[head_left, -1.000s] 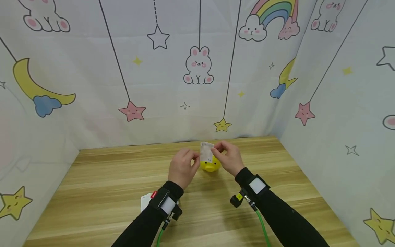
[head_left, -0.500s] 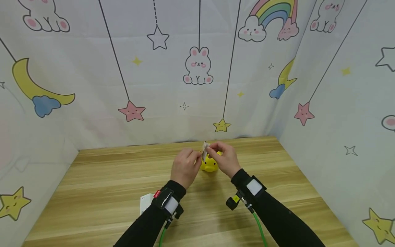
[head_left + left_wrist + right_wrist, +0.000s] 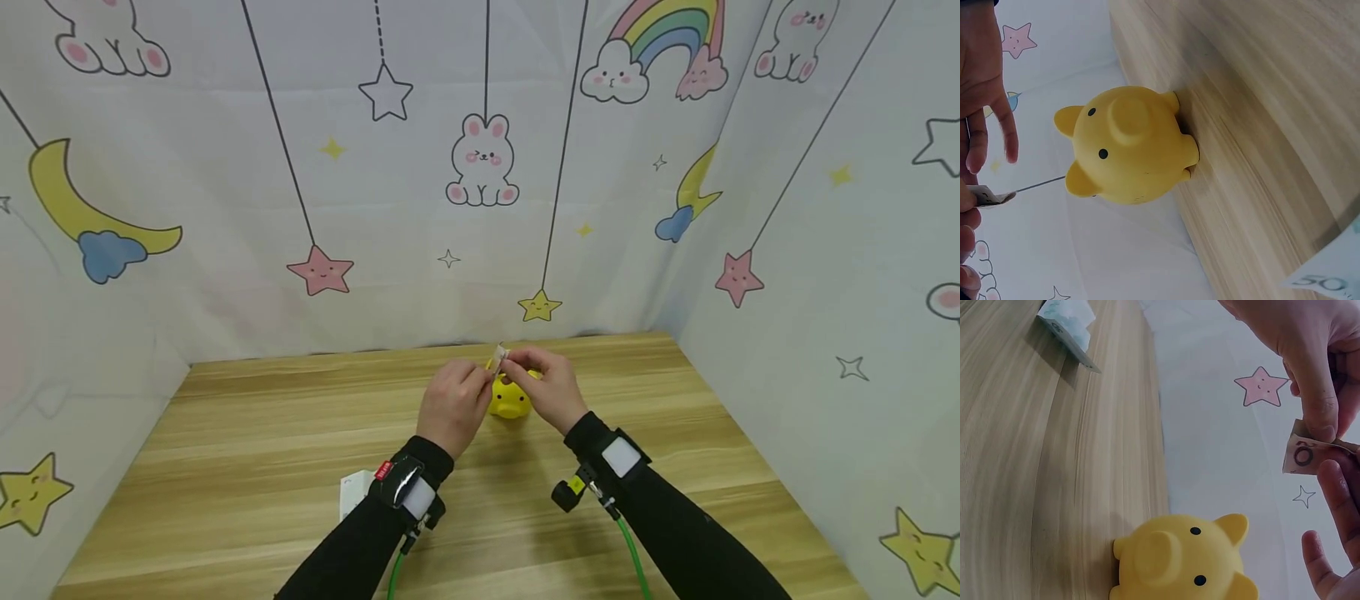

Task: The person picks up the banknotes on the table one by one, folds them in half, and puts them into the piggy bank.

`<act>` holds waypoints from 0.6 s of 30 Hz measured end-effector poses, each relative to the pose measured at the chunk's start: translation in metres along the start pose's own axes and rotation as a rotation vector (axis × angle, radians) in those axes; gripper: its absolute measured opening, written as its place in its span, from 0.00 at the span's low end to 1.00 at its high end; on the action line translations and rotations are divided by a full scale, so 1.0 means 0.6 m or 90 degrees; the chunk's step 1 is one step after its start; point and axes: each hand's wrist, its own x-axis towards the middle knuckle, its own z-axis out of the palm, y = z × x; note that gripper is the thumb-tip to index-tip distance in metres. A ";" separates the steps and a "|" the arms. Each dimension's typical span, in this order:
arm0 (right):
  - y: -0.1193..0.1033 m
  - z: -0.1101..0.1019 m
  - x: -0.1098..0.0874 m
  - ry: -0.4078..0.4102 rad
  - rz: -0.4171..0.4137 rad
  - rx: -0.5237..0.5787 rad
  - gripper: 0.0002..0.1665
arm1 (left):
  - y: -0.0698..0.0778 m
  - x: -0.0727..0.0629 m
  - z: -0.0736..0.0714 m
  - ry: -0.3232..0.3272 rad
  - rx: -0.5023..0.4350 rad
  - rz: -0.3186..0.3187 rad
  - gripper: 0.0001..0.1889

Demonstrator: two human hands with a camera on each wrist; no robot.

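Both hands meet at a small folded banknote, held just above a yellow piggy bank. The left hand pinches the note from the left, its thumb on the paper in the right wrist view. From the other side, the right hand holds the note between thumb and fingers. A printed 0 shows on the banknote in the right wrist view. The piggy bank stands upright on the table with its snout toward me. Its top is partly hidden behind the hands in the head view.
Another banknote, pale green with a printed 50 in the left wrist view, lies creased on the wooden table, partly beneath the left forearm. Printed cloth walls enclose the back and sides. Green cables trail from both wrists.
The note was spread flat and upright one second ago; it is now folded smaller. The hands have drawn closer together around it. The piggy bank has stayed put.
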 end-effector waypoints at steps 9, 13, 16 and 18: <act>-0.004 -0.002 -0.003 -0.004 -0.009 -0.014 0.10 | 0.003 0.004 -0.004 -0.004 0.116 0.090 0.09; -0.006 -0.002 -0.003 0.008 -0.002 -0.021 0.09 | 0.007 0.002 -0.004 -0.012 0.166 0.113 0.11; -0.007 -0.001 -0.003 0.019 0.008 -0.022 0.09 | 0.007 0.001 -0.002 -0.012 0.172 0.112 0.11; -0.007 0.000 -0.003 0.029 0.012 -0.019 0.09 | 0.006 0.000 -0.001 -0.004 0.142 0.098 0.11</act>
